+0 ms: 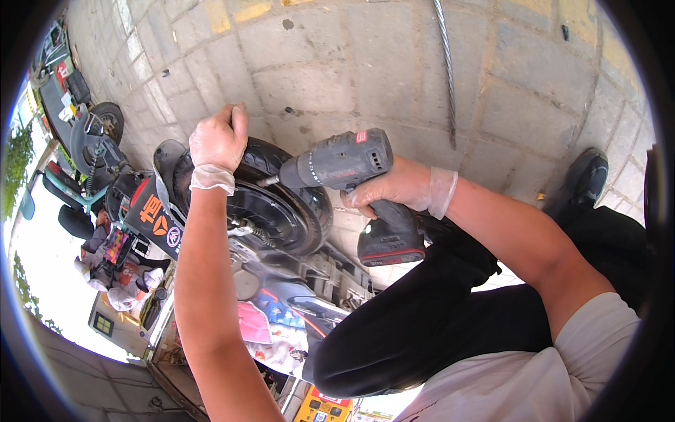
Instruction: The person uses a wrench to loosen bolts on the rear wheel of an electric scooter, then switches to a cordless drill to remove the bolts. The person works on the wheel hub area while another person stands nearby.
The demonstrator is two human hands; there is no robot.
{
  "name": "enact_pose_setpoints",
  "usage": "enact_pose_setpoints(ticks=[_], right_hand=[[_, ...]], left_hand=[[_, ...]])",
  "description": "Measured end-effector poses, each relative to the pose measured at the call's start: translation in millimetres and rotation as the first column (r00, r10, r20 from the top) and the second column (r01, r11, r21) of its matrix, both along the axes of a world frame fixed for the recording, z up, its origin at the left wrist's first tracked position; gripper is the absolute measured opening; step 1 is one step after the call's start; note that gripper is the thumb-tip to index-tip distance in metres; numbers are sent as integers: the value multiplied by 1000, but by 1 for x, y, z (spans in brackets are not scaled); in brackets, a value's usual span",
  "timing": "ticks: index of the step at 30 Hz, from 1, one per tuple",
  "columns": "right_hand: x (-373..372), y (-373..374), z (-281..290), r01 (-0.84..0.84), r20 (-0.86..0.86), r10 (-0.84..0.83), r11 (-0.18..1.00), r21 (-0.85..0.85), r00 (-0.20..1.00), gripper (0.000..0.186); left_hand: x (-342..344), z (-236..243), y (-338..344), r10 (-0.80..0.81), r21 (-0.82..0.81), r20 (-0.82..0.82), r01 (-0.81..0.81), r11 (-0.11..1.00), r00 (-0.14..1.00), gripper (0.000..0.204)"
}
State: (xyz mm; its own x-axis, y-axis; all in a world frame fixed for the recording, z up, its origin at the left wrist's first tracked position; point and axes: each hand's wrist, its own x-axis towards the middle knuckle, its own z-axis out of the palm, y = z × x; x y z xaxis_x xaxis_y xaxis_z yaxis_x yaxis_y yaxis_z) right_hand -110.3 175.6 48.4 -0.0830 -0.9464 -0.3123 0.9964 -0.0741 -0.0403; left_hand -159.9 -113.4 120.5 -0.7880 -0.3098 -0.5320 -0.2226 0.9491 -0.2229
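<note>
My right hand (383, 184), in a translucent glove, is closed on the handle of a black cordless drill (336, 158) with a battery at its base. The drill's tip points left and meets the black wheel (281, 221) near its rim; exact contact is unclear. My gloved left hand (219, 137) is at the tire's upper left edge, fingers curled beside the mudguard (167, 165); what they hold is hidden. The wheel belongs to a scooter lying on its side, with a dark panel (151, 214) bearing stickers and a patterned cloth (278, 323) below.
Paving (351, 63) stretches across the top, with a steel bar (444, 70) lying on it. Other scooters (98, 151) line the left, near seated people (130, 285). My dark-trousered knee (358, 337) is below the wheel; my shoe (587, 176) is right. A yellow object (316, 404) shows at the bottom.
</note>
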Motion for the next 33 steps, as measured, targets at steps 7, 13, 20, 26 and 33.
enact_pose_setpoints(ticks=[7,13,20,26,33], right_hand=[[4,10,1,-74,23,76,994,-78,997,29],[1,9,36,-112,-198,83,984,-142,977,31],[-25,26,17,45,-311,-50,999,-25,949,35],[-46,62,23,91,-249,-67,992,83,966,47],[-81,82,54,289,-450,-150,922,257,880,42]], left_hand=[[1,-1,-4,15,-8,20,-15,1000,1000,42],[-3,3,-11,110,5,13,-110,994,994,45],[-14,5,-33,319,111,177,-341,933,931,44],[-21,22,-22,580,595,69,-500,629,812,52],[-21,65,67,975,959,107,-280,-49,194,58]])
